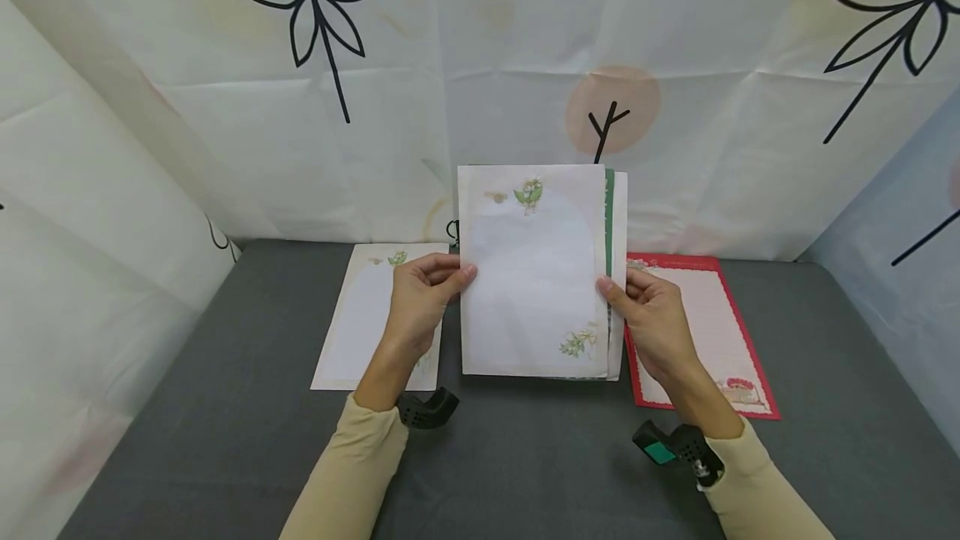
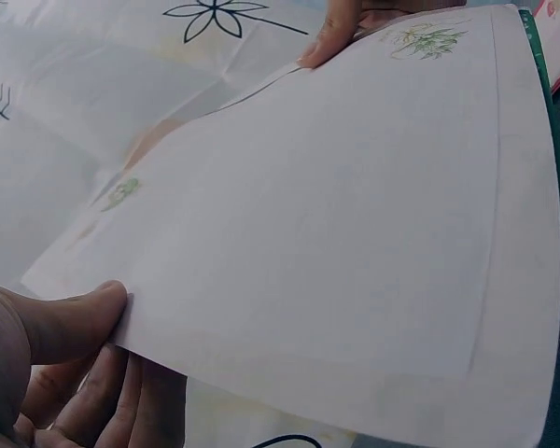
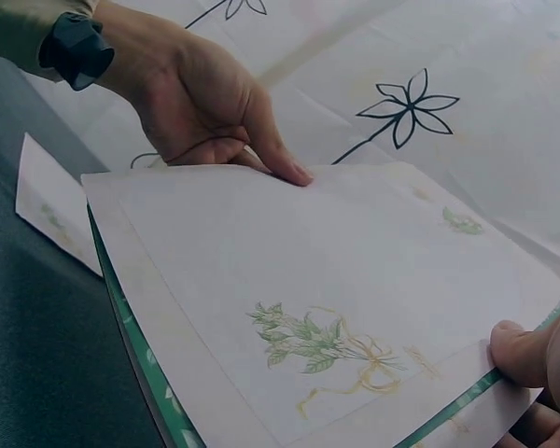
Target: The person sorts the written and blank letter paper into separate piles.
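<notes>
Both hands hold up a small stack of decorated paper sheets [image 1: 532, 273], its top sheet white with green floral sprigs near the top and at the lower right. My left hand [image 1: 422, 298] pinches the stack's left edge, thumb in front and fingers behind. At the opposite edge, my right hand [image 1: 656, 319] pinches it the same way. A green-bordered sheet [image 1: 610, 223] peeks out along the right side, with another pale sheet behind. In the right wrist view, green leaves with a yellow ribbon [image 3: 327, 350] show on the top sheet.
On the dark grey table [image 1: 525, 457], a matching floral sheet [image 1: 360, 315] lies at the left, partly under my left forearm in view. A red-bordered sheet [image 1: 712, 332] lies at the right, partly covered by the right hand. A white patterned cloth [image 1: 375, 173] hangs behind.
</notes>
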`<state>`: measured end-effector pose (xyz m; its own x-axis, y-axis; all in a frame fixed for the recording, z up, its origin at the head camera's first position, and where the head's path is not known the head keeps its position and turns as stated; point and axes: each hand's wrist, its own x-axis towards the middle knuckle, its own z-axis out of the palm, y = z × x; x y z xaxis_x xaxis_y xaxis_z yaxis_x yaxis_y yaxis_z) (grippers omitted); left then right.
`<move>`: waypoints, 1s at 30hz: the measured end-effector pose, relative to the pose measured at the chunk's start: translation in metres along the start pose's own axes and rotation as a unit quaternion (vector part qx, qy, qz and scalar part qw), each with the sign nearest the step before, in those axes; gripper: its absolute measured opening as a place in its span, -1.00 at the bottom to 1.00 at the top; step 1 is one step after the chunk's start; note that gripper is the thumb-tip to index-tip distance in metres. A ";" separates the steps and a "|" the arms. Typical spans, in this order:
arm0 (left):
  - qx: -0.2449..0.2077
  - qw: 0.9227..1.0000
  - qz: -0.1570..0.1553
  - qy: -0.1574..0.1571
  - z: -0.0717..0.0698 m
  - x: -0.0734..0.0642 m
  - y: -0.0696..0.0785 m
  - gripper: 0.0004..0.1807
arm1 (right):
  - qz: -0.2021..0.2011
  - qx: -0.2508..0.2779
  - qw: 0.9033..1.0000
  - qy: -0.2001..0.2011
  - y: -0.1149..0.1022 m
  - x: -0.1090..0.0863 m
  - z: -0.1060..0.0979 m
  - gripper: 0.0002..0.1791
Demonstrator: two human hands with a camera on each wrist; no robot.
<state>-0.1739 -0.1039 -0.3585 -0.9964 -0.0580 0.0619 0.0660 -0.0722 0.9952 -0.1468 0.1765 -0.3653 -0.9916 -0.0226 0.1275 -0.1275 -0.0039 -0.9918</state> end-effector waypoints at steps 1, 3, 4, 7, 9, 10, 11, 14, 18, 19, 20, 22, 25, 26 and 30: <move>0.001 1.000 0.002 0.002 0.001 0.000 0.000 -0.81 | 0.001 -0.001 1.000 0.000 0.000 0.000 0.000 -0.53; 0.001 1.000 0.008 0.005 0.001 -0.001 -0.001 -0.82 | 0.003 -0.005 1.000 0.000 0.001 0.000 0.001 -0.53; 0.001 1.000 0.010 0.006 0.002 -0.001 -0.001 -0.82 | 0.005 -0.008 1.000 0.001 0.001 0.000 0.001 -0.53; 0.003 1.000 0.017 0.009 0.002 -0.002 -0.002 -0.82 | 0.010 -0.020 1.000 0.002 0.002 -0.001 0.001 -0.51; 0.003 1.000 0.021 0.010 0.002 -0.001 -0.003 -0.81 | 0.011 -0.027 1.000 0.004 0.002 -0.001 0.002 -0.51; 0.002 1.000 0.021 0.011 0.002 -0.001 -0.003 -0.81 | 0.011 -0.028 1.000 0.004 0.002 -0.001 0.002 -0.51; 0.001 1.000 0.021 0.012 0.002 -0.001 -0.003 -0.80 | 0.011 -0.029 1.000 0.004 0.002 -0.001 0.002 -0.50; -0.003 1.000 0.022 0.010 0.002 -0.001 -0.003 -0.79 | 0.011 -0.031 0.999 0.005 0.002 -0.001 0.002 -0.50; -0.009 1.000 0.023 0.007 0.002 -0.001 -0.003 -0.77 | 0.010 -0.033 0.999 0.007 0.001 -0.001 0.002 -0.49; -0.011 1.000 0.022 0.007 0.002 -0.001 -0.003 -0.77 | 0.011 -0.034 0.999 0.007 0.001 -0.001 0.002 -0.49; -0.011 1.000 0.020 0.007 0.002 -0.001 -0.003 -0.76 | 0.012 -0.034 0.999 0.007 0.001 -0.001 0.002 -0.48; -0.014 1.000 0.016 0.007 0.002 0.000 -0.003 -0.77 | 0.014 -0.034 0.999 0.007 0.000 -0.001 0.001 -0.48; -0.017 1.000 0.008 0.007 0.002 0.001 -0.003 -0.77 | 0.018 -0.036 0.999 0.008 0.000 -0.001 0.001 -0.48; -0.016 1.000 0.006 0.007 0.002 0.001 -0.002 -0.77 | 0.018 -0.038 0.999 0.008 0.000 -0.001 0.001 -0.48; -0.014 1.000 -0.002 0.006 0.000 0.000 0.001 -0.77 | 0.017 -0.044 0.999 0.010 -0.001 -0.001 0.000 -0.48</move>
<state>-0.1743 -0.1039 -0.3576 -0.9959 -0.0705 0.0570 0.0640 -0.1010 0.9928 -0.1456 0.1763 -0.3645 -0.9955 -0.0019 0.0951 -0.0949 0.0849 -0.9919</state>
